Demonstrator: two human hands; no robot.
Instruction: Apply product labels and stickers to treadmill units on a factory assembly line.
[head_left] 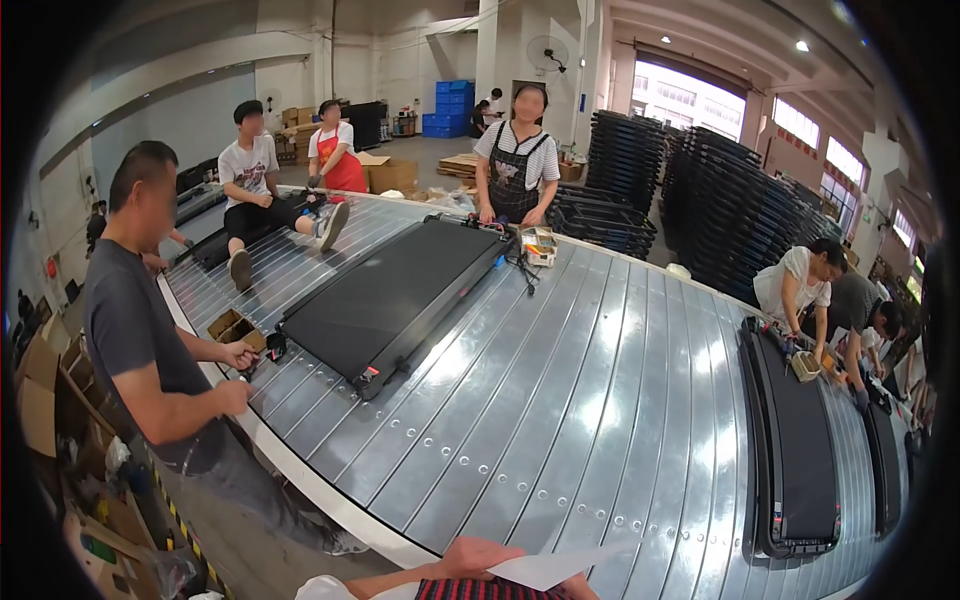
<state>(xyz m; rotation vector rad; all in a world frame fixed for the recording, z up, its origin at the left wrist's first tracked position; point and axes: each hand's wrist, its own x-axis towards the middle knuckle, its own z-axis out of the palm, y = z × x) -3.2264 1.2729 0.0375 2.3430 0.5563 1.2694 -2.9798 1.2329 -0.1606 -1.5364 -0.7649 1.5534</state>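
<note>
At the lower edge, my left hand (478, 554) is closed at the near left end of a white sheet of paper (560, 566), pinching it. Only a small part of my right hand (579, 588) shows below the paper; its fingers are hidden. Both hands are close to my red and black striped garment, at the near edge of a long metal-topped table (560, 420). Farther off on the table lies a black, flat treadmill-like deck (390, 290), apart from my hands.
A person in a dark shirt (150, 310) stands at the left beside a small cardboard box (237, 328). Across the table stands a person in an apron (517, 160), near a parts box (538, 247). More black decks (795, 440) lie right, with people leaning over them. Black frames (720, 210) are stacked behind.
</note>
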